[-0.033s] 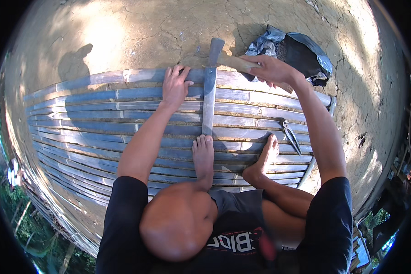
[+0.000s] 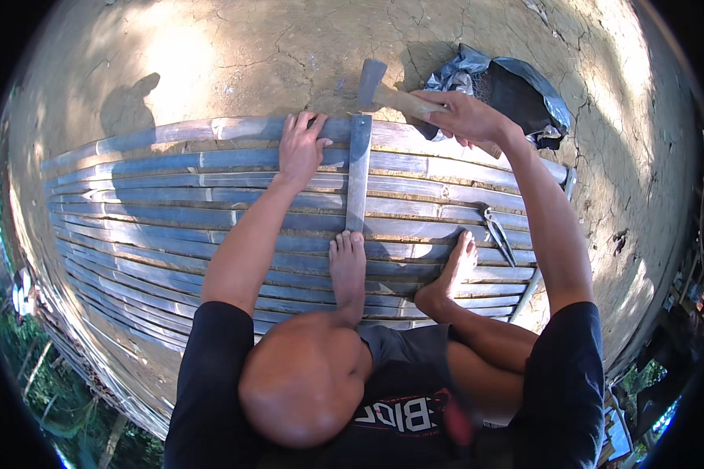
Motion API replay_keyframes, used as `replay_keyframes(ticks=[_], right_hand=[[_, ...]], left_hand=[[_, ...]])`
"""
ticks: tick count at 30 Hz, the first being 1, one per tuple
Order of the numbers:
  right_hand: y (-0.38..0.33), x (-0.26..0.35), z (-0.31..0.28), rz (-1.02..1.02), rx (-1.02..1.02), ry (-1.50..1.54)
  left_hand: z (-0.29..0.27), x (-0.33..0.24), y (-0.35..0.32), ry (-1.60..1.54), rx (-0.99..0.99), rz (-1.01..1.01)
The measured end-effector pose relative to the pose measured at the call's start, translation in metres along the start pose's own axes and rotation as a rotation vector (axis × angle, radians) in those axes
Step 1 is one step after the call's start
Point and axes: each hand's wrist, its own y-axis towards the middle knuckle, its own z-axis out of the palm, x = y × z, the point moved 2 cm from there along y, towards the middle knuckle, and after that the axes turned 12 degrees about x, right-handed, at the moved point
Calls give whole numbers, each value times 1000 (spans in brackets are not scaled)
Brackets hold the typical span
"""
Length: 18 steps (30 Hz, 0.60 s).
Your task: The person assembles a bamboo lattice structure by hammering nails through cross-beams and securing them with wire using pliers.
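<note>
My right hand (image 2: 469, 119) is closed around the wooden handle of a hammer (image 2: 372, 84). Its long dark head flares at the far end and hangs just beyond the end of a flat crosspiece (image 2: 358, 172). That crosspiece lies across several split bamboo slats (image 2: 164, 134), and a small nail-like point shows at its far end. To its left, my left hand (image 2: 299, 148) rests on the farthest slat with fingers spread and fingertips at the outer edge. The toes of my left foot (image 2: 347, 254) press against the crosspiece's near end.
Pincers (image 2: 499, 234) lie on the slats near my right foot (image 2: 455, 270). Beyond the hammer hand, an open black plastic bag (image 2: 524, 94) sits on cracked bare soil (image 2: 289, 47). A pole (image 2: 526, 293) runs under the slats' right ends.
The hammer's head has risen slightly and tilted, leaving a small gap from the crosspiece's end. My left hand and the slats have stayed put.
</note>
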Motion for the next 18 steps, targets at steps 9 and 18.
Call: replay_keyframes(ticks=[9,18], right_hand=[[14,-10,-9,-24,29,-26],[23,-27,-1,-133,-39,87]], left_hand=[[3,0,-1,-12,34,-64],[2,-2,0,30,19,-47]])
